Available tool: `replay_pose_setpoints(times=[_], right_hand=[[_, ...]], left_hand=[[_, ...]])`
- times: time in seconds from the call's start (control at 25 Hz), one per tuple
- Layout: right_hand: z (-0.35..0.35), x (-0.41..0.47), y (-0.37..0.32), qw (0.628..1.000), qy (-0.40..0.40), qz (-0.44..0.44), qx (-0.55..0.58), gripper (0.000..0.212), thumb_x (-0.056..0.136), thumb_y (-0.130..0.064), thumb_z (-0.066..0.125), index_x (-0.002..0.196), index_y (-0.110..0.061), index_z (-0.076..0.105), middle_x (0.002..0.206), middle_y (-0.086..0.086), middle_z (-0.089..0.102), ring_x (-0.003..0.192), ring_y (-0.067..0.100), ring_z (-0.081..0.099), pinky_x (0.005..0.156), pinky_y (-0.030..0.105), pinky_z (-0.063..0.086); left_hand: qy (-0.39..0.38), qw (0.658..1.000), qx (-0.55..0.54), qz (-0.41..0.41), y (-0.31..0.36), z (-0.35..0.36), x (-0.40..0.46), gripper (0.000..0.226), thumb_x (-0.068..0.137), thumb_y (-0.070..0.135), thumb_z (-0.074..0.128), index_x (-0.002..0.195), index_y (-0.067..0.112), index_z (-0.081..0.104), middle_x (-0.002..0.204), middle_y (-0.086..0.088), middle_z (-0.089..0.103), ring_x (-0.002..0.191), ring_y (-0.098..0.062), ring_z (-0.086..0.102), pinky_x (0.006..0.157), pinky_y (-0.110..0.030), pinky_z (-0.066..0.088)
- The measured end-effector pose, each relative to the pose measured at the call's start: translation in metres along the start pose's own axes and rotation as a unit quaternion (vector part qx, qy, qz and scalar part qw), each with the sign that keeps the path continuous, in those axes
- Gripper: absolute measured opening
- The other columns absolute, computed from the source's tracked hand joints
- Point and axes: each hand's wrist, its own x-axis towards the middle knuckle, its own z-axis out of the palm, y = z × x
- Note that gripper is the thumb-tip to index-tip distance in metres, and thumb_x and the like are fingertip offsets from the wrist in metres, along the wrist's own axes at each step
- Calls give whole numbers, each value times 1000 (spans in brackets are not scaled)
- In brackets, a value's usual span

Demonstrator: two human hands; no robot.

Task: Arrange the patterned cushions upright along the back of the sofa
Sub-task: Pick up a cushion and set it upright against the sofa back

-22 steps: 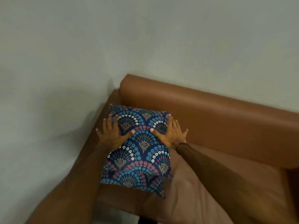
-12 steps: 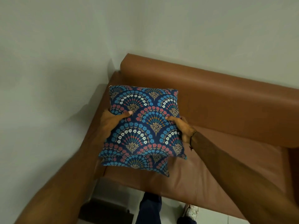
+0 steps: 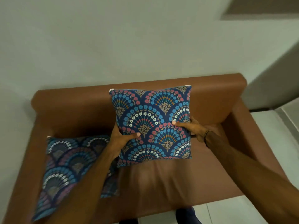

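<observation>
Two cushions in the head view. The navy square fabric cushion with blue, red and white fan-flower print (image 3: 153,123) is held upright, above the seat and in front of the backrest of the brown leather sofa (image 3: 210,97); left hand (image 3: 120,136) and right hand (image 3: 192,128) each clamp a side edge, thumbs on the front face. The second matching cushion (image 3: 69,167) lies flat at seat left, blurred. Step in hand, I judge: placing the first cushion. Next: lower and lean it against the backrest, then stand up the second. No readable writing or brand.

I saw bare forearms, a dark beaded bracelet (image 3: 207,135) on the right wrist, and dark trousers (image 3: 186,215) below.
</observation>
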Motion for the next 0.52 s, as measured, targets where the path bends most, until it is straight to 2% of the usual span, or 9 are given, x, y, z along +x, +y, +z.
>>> replay_pose_setpoints(times=[0.08,0.16,0.24,0.28,0.44,0.52], right_hand=[[-73,20,21,1000,12,4,4,79,81,-16,94,148,-16,52,128,4,72,92,17,73,50,22,61],[-145,46,43,999,44,-16,4,88,74,-3,96,150,-12,52,141,10,70,114,29,73,78,37,66],[-203,76,64,997,72,-34,6,99,67,4,98,153,-10,49,147,11,66,133,35,65,106,53,57],[-228,91,75,996,84,-40,7,103,65,6,98,154,-10,47,149,12,64,136,36,62,111,57,53],[-310,160,120,991,117,-70,9,103,68,10,95,156,-12,46,151,9,63,137,33,60,110,57,53],[-338,192,139,986,127,-106,22,103,72,9,92,159,-13,42,149,5,60,130,29,62,109,55,54]], left_hand=[[-18,1000,17,7,-10,83,11,109,63,5,100,154,24,42,147,2,59,131,-18,61,112,-48,53],[-22,999,24,5,-29,169,23,111,67,0,97,157,21,37,150,2,55,136,-20,56,117,-49,49],[-20,999,32,15,-53,243,38,109,70,-1,94,158,19,33,148,3,52,134,-17,54,118,-49,47],[-18,999,36,21,-65,276,47,107,72,-2,93,158,17,32,149,1,52,134,-17,53,119,-50,47],[-5,999,41,29,-116,384,89,103,75,-1,92,157,13,31,156,-8,50,142,-24,53,120,-53,46],[-11,998,49,38,-135,422,112,102,77,0,91,159,12,30,159,-11,49,146,-28,50,120,-55,45]])
